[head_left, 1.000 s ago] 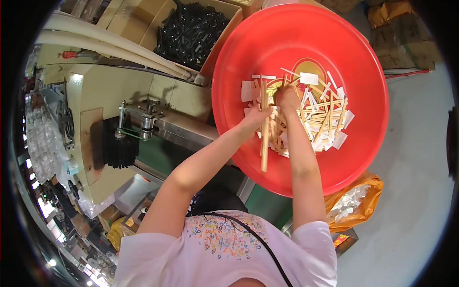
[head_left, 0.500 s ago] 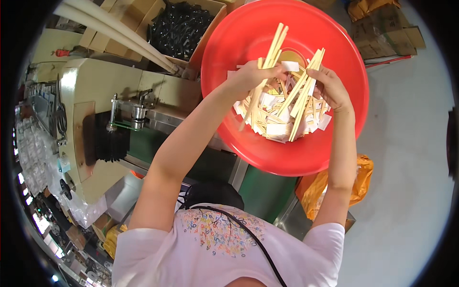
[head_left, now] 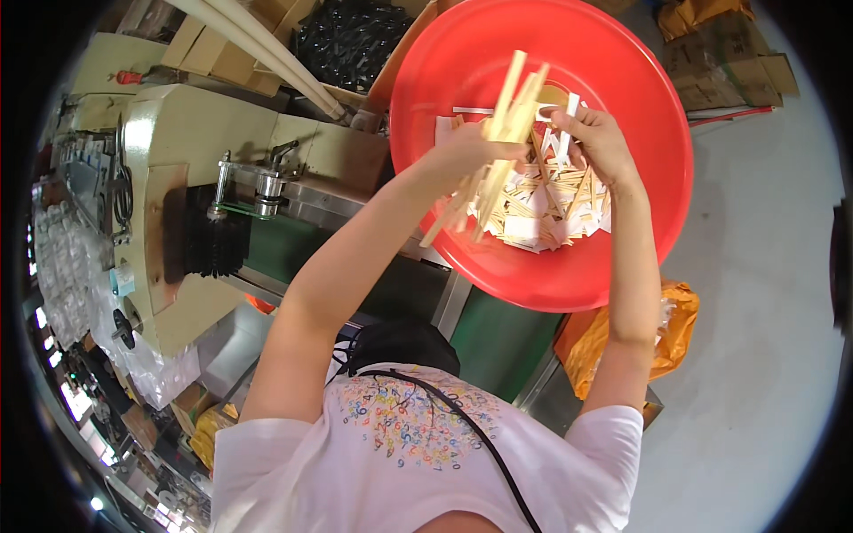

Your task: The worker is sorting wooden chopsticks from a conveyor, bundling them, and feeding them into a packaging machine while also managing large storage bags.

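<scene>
A large red plastic basin (head_left: 622,98) holds a heap of pale wooden sticks and white paper sleeves (head_left: 551,209). My left hand (head_left: 466,151) is closed around a bundle of wooden sticks (head_left: 502,133), lifted slantwise over the basin. My right hand (head_left: 597,142) is beside it above the heap, fingers on the far ends of the bundle and on white paper pieces.
A cream-coloured machine (head_left: 187,151) with a black brush roller (head_left: 213,240) and a green belt (head_left: 284,253) lies to the left. A box of black bags (head_left: 351,35) sits behind it. An orange bag (head_left: 662,329) and cardboard boxes (head_left: 720,53) stand on the grey floor at right.
The camera view has shifted, so the basin sits further right. My left hand has gathered the sticks into a tighter bundle and raised it; my right hand moved in beside it.
</scene>
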The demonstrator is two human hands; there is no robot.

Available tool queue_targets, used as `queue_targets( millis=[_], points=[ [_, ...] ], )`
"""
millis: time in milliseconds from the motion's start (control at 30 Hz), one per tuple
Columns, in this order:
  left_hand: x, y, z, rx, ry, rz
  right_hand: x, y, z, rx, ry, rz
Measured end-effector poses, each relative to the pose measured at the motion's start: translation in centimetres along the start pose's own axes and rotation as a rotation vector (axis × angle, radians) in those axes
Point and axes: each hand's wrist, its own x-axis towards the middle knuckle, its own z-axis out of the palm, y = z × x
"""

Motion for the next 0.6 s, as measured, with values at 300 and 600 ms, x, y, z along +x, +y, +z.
queue_targets(
  millis=[300,600],
  points=[
    [-11.8,-0.3,-4.5,-0.098,0.332,0.024,8.9,16.5,-3.0,-1.174,0.441,0.099],
    [-13.4,-5.7,-6.2,-0.272,0.506,0.034,11.5,19.1,1.5,-1.082,0.572,-0.232]
  ],
)
